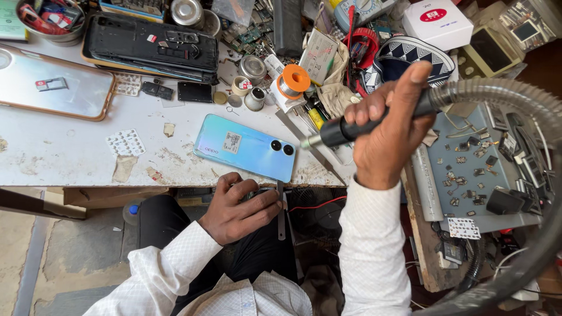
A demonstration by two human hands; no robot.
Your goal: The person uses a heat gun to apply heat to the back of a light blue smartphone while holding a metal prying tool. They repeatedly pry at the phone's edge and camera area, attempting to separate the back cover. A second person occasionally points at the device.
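Cluttered with phone parts, our white workbench (70,158) runs across the view, and we sit at its near edge with our knees under it. Nearest to us, our left hand (240,208) rests just below that edge, fingers curled around a thin metal pair of tweezers (281,213) that hangs down past the bench's front; what the tips carry, if anything, we cannot tell. Right above that hand, lying back-up close to the near edge, is the light-blue phone (246,147), its back cover in place and its two camera rings toward our right; as far as we can see, it has not been opened yet, so we judge the real work on it is barely begun. Our right hand (386,126) is raised above the bench's right end, closed in a full fist around the black handle of a hot-air tool (351,130), thumb up, with the metal nozzle pointing toward the phone's right end but not touching it; a ribbed grey hose (503,93) curves away from the handle. Farther off, toward the far edge, lie a spool of solder (291,82), a dismantled black phone (152,47), and, at the far left, a silvery phone in a clear case (52,82). To the right lies a blue-grey mat (468,169) scattered with small chips.
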